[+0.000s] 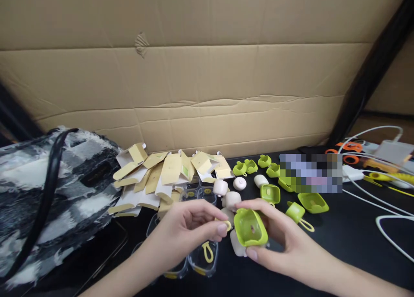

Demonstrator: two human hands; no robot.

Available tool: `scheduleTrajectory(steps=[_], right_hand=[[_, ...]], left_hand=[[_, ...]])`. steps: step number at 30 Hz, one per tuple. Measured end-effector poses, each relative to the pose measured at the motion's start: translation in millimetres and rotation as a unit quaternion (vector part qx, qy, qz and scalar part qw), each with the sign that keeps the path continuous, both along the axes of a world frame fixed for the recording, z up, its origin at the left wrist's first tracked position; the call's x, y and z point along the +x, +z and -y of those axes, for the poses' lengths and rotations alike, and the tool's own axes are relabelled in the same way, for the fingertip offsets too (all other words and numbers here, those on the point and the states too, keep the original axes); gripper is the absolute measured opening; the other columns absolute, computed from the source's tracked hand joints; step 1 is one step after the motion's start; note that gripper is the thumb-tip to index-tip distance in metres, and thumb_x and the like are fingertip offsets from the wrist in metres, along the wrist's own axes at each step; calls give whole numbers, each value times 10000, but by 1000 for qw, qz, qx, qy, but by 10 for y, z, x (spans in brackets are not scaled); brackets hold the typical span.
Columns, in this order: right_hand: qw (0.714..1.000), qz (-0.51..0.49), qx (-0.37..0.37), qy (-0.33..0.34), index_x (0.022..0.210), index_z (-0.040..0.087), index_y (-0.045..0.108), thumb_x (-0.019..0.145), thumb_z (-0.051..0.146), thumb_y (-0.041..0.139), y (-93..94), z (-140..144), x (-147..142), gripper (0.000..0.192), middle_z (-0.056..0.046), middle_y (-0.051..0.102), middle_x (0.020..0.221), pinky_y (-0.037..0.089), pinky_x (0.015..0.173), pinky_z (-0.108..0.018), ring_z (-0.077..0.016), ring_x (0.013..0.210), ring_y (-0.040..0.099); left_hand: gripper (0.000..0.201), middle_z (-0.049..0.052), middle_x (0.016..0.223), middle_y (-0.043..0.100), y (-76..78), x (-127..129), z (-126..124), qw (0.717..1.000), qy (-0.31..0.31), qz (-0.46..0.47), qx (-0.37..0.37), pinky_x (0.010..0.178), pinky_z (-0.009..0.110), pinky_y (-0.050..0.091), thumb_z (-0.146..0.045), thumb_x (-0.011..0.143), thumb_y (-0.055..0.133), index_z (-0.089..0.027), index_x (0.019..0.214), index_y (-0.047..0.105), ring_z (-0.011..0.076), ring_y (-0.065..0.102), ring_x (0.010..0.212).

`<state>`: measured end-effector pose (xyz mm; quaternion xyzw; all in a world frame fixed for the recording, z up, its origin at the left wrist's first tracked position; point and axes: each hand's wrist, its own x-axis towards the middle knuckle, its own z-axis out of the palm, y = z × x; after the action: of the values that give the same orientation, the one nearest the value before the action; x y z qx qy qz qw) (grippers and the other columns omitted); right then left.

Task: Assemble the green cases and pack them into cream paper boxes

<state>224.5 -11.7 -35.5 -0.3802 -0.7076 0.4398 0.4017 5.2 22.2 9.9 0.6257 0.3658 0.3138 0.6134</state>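
Cardboard wall (200,73): stands upright behind everything, at the far edge of the table (339,236).
Checked bag (48,193): well to the left of the green case, lying on the table with its dark strap up.
Flat card sleeves (168,172): a loose heap behind the green case, between it and the cardboard wall.
Spare green cases (291,189): scattered behind and to the right of the held green case, some open, with pale inserts among them.
Right hand (284,241): palm turned inward, forearm coming from the lower right; its grip pinches the green case (250,228) between thumb on top and fingers beneath, held just above the table.
Left hand (190,232): fingers curled, the grip pressed on a small yellow loop (227,224) touching the left edge of the green case.
Step in hand: apparently fitting the loop to the case.
Next move calls for: a steady case and a fine push of the loop, I judge.
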Motion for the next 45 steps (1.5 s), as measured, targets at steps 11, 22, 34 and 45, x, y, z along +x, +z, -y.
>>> scheduleTrajectory(steps=[11, 22, 34, 45], right_hand=[[982, 66, 176, -36, 1247, 389, 327, 802, 138, 633, -143, 40, -77, 596, -22, 509, 1189, 504, 949, -299, -201, 1142, 564], [956, 33, 285, -58, 1221, 321, 396, 798, 170, 646, -256, 46, -167, 514, -54, 520, 1124, 503, 953, -260, -207, 1160, 519], [950, 48, 298, -82, 1169, 310, 421, 789, 207, 674, -188, 80, -176, 468, -59, 555, 1079, 551, 899, -299, -223, 1067, 588], [951, 63, 294, -68, 1155, 278, 433, 753, 113, 673, -223, 112, -151, 496, -39, 533, 1119, 475, 947, -155, -148, 1128, 575]], left_hand=[[104, 17, 827, 661, -39, 60, 135, 968, -9, -103, 227, 743, 265, 480, -172, 791, 672, -177, 879, 726, 148, 613, 769], [89, -33, 675, 450, -108, 130, 211, 950, 32, -133, 282, 624, 253, 401, -142, 697, 712, -142, 779, 748, 121, 460, 638], [142, -28, 624, 530, -75, 135, 204, 919, -19, -131, 371, 651, 230, 459, -92, 771, 682, -129, 888, 752, 115, 499, 603], [146, 42, 703, 627, -101, 114, 226, 839, -56, -145, 521, 677, 221, 459, -73, 854, 580, -68, 860, 726, 136, 521, 670]])
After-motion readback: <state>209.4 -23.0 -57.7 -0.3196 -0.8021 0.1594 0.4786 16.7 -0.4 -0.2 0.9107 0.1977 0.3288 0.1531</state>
